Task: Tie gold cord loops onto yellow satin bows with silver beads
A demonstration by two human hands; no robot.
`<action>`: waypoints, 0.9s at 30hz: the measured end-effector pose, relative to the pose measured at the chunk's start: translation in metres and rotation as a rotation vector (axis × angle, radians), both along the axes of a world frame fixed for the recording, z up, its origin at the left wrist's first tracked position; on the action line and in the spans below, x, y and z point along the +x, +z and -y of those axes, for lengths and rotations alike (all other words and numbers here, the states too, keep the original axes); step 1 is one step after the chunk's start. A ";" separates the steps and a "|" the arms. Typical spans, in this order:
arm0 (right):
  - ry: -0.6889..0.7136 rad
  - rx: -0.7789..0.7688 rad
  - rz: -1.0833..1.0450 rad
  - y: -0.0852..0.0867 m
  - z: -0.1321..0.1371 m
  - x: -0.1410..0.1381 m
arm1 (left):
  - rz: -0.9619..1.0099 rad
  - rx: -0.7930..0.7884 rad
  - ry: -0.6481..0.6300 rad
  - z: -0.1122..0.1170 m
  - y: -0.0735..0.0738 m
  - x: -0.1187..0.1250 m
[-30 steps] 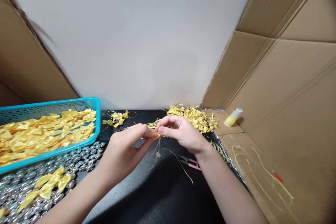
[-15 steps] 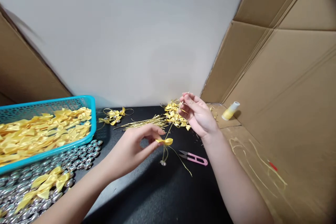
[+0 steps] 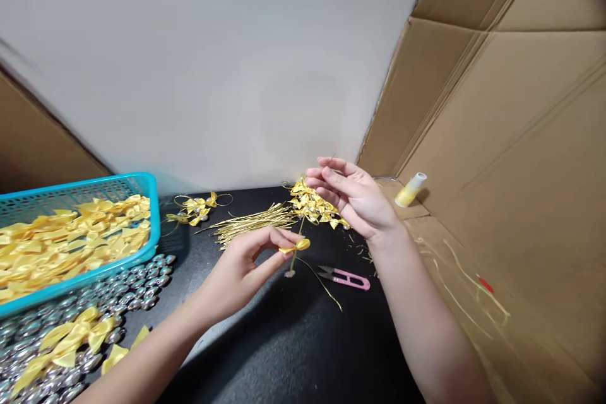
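Observation:
My left hand (image 3: 258, 259) pinches a small yellow ribbon bow (image 3: 302, 245) between thumb and fingertips, above the black table. From the bow hangs a loop of gold cord with a small shiny bead (image 3: 290, 274) at its bottom. One long cord tail (image 3: 326, 290) trails down to the right, and another piece rises from the bow. Higher up on the right, my right hand (image 3: 353, 196) has its thumb against its fingers. A thin needle (image 3: 334, 155) pokes up past those fingertips; most of it is hidden.
Pink thread snips (image 3: 353, 279) lie below my right hand. Behind are cut gold cords (image 3: 255, 224) and a pile of finished bows (image 3: 315, 205). A blue basket (image 3: 154, 221) of bows and many silvery beads (image 3: 137, 287) are left. A thread cone (image 3: 411, 189) stands right, by cardboard walls.
My right hand has risen slightly and moved left, its fingers straighter. My left hand still holds the bow, and the hanging bead has swung. The whole view has shifted a little.

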State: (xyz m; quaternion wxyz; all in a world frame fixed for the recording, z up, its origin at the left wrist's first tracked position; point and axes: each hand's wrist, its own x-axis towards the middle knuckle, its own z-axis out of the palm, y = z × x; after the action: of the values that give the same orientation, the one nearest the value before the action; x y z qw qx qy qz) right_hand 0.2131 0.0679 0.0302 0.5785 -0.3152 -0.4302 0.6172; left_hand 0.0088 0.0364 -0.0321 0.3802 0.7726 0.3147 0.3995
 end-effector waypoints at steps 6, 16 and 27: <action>-0.125 -0.082 -0.022 -0.006 -0.011 0.003 | 0.031 -0.036 -0.085 0.011 -0.004 0.008; -0.329 -0.115 -0.058 -0.016 -0.032 0.018 | -0.110 -0.172 -0.252 0.021 -0.005 0.019; -0.376 -0.164 -0.099 -0.032 -0.052 0.028 | -0.023 -0.475 -0.300 0.021 -0.024 0.027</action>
State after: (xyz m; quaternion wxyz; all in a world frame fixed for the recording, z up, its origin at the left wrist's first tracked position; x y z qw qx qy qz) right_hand 0.2406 0.1195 -0.0020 0.6766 -0.4051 -0.2831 0.5459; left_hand 0.0358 0.0151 -0.0560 0.6020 0.7042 0.2859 0.2447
